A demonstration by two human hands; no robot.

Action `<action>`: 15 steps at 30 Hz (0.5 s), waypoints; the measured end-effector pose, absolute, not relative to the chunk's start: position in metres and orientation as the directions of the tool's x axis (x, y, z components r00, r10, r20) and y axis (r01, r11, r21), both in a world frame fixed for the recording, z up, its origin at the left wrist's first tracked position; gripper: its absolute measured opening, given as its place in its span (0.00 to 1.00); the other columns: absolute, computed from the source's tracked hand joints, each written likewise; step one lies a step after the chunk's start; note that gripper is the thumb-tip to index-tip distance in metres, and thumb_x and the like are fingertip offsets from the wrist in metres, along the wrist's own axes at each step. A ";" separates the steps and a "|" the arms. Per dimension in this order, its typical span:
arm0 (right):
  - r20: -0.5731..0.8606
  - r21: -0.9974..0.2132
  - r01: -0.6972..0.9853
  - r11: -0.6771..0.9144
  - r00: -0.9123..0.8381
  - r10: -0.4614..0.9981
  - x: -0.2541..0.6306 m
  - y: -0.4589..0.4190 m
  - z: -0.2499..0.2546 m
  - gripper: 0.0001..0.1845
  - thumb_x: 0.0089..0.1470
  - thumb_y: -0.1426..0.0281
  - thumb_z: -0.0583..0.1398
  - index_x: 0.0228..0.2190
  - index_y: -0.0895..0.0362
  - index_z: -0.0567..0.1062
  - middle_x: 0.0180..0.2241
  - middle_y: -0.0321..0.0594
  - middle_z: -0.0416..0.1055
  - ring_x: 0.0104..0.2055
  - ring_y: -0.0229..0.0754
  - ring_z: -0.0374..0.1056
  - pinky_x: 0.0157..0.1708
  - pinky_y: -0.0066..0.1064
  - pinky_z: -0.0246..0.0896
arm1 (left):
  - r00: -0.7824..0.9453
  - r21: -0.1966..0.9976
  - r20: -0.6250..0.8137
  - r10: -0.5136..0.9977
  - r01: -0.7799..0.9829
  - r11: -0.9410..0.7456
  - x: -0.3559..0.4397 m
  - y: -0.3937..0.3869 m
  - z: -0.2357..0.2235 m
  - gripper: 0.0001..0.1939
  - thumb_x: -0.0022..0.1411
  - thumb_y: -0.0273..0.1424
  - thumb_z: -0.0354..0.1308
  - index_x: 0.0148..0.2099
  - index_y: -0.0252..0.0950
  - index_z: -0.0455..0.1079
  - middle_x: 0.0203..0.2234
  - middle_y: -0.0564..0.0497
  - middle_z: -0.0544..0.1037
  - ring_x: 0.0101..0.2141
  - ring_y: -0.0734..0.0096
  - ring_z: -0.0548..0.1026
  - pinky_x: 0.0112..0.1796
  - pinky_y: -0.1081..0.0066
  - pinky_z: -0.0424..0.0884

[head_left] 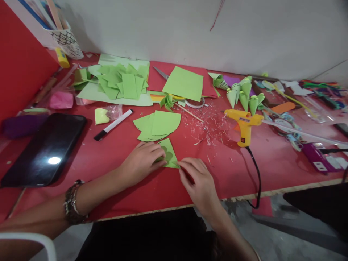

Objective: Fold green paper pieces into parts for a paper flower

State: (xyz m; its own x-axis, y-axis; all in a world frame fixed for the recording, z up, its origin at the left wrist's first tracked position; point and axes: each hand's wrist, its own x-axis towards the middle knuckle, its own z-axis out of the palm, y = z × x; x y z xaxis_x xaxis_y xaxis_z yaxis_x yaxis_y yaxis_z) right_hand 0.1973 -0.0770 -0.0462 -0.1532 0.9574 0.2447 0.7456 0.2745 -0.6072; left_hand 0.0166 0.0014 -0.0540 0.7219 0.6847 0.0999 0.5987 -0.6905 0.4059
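Observation:
A small piece of green paper (170, 152) lies near the table's front edge between my hands, its lower right corner folded or curled. My left hand (143, 159) is closed on its left side, fingers bent and fingertips on the paper. My right hand (199, 183) pinches the lower right corner between thumb and fingertips. Just beyond them several rounded green paper pieces (165, 123) overlap in a pile. Part of the held paper's left side is hidden under my left fingers.
A yellow glue gun (243, 123) with a black cord lies to the right, near green paper cones (246, 92). White scraps (210, 125) litter the middle. A marker (113, 125) and a dark phone or tablet (47, 148) lie left. Behind are cut green squares (130, 85) and scissors (161, 73).

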 end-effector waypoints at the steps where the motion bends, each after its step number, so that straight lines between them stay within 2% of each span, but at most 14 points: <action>1: 0.243 -0.593 0.749 0.296 -0.184 0.952 0.198 -0.078 -0.047 0.13 0.53 0.78 0.50 0.38 0.57 0.71 0.36 0.42 0.68 0.38 0.41 0.63 0.39 0.33 0.61 | 0.720 0.406 0.105 0.686 0.598 -0.691 0.017 0.001 -0.054 0.11 0.61 0.37 0.47 0.31 0.36 0.62 0.27 0.53 0.69 0.31 0.68 0.66 0.32 0.70 0.57; 5: 0.257 -0.501 0.776 0.384 -0.290 0.922 0.204 -0.081 -0.050 0.15 0.55 0.77 0.50 0.42 0.59 0.71 0.40 0.43 0.69 0.42 0.41 0.63 0.42 0.34 0.62 | 0.728 0.413 0.108 0.677 0.586 -0.697 0.017 0.001 -0.053 0.10 0.61 0.36 0.48 0.31 0.35 0.62 0.27 0.53 0.70 0.31 0.68 0.66 0.32 0.70 0.58; 11: 0.272 -0.213 0.833 0.510 -0.451 0.850 0.207 -0.085 -0.053 0.18 0.56 0.77 0.49 0.47 0.63 0.67 0.47 0.45 0.67 0.47 0.45 0.62 0.45 0.37 0.60 | 0.719 0.378 0.125 0.683 0.602 -0.703 0.016 0.000 -0.055 0.12 0.61 0.36 0.46 0.31 0.35 0.63 0.25 0.52 0.69 0.29 0.68 0.66 0.30 0.70 0.58; 15: 0.213 -0.190 0.816 0.546 -0.509 0.834 0.207 -0.085 -0.053 0.20 0.57 0.76 0.48 0.51 0.61 0.63 0.52 0.42 0.62 0.52 0.42 0.57 0.48 0.34 0.58 | 0.708 0.350 0.128 0.695 0.623 -0.699 0.016 0.000 -0.053 0.12 0.62 0.37 0.45 0.31 0.35 0.64 0.25 0.53 0.70 0.29 0.68 0.67 0.29 0.71 0.59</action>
